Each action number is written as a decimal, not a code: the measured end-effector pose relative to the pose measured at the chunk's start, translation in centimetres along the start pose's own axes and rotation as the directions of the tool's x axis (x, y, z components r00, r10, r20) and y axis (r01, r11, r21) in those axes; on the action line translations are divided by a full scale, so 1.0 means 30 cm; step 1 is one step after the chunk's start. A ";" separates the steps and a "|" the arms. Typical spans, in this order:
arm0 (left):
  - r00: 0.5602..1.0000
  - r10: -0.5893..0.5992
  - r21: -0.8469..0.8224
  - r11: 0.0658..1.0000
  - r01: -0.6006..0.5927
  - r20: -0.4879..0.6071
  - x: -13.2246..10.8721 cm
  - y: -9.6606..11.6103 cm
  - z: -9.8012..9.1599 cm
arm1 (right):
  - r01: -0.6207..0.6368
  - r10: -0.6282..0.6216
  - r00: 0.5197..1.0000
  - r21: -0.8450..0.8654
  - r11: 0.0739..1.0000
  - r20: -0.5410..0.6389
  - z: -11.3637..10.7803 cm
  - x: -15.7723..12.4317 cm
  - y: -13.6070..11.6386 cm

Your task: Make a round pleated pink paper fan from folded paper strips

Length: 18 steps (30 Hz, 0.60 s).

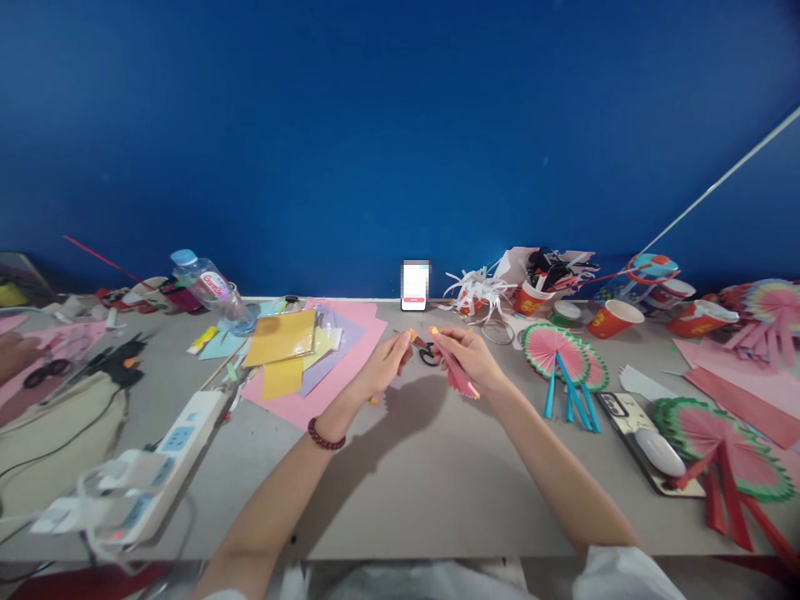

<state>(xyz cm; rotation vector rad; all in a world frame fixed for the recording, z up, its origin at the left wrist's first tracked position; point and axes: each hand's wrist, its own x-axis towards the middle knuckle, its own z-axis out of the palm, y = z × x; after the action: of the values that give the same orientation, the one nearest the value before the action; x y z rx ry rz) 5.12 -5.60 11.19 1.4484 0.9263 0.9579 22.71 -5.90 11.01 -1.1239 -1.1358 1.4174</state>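
My right hand (472, 354) is closed on a pleated pink paper (462, 379) with a yellow edge, which hangs below the fingers. Facing it a short way to the left, my left hand (391, 364) is closed with thumb and fingertips together. A small yellow bit shows at its fingertips and another below the palm, but what it grips is mostly hidden. Dark-handled scissors (428, 356) lie on the table behind and between the hands. To the right, a pink and green pleated paper fan (556, 350) with blue strips lies flat.
A phone (414, 286) stands against the blue wall. Coloured paper sheets (284, 342), a bottle (212, 287) and a power strip (178, 450) are on the left. Paper cups (616, 318), a mouse (659, 452) and another fan (731, 450) are on the right. Someone's hand (16, 354) shows far left.
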 end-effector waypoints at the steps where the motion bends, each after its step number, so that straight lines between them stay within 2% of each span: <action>1: 1.000 0.024 -0.004 1.000 -0.024 -0.010 0.001 0.000 0.001 | 0.006 -0.006 1.000 0.002 1.000 -0.009 0.002 -0.001 0.000; 4: 0.998 0.038 -0.033 0.999 -0.039 -0.053 0.004 -0.002 -0.002 | 0.046 -0.046 0.999 -0.007 0.999 -0.027 0.009 -0.002 0.005; 9: 0.994 -0.082 -0.116 0.991 0.072 -0.078 0.008 -0.021 -0.006 | 0.132 -0.136 0.989 -0.086 0.988 -0.055 0.022 -0.009 0.016; 12: 0.987 -0.128 -0.225 0.969 0.104 -0.094 0.010 -0.030 -0.001 | 0.163 -0.170 0.983 -0.099 0.982 -0.071 0.027 -0.015 0.019; 15: 0.988 -0.133 -0.366 0.926 0.096 -0.079 0.013 -0.030 0.006 | 0.158 -0.169 0.983 -0.130 0.979 -0.076 0.028 -0.019 0.020; 18: 0.982 -0.154 -0.482 0.872 0.084 -0.109 0.014 -0.027 0.010 | 0.141 -0.152 0.986 -0.143 0.980 -0.074 0.029 -0.021 0.018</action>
<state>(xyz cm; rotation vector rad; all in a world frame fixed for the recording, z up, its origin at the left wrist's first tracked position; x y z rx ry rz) 5.51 -5.24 10.40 0.9025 0.8002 1.1157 21.86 -6.65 10.64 -1.1606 -1.2442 1.1817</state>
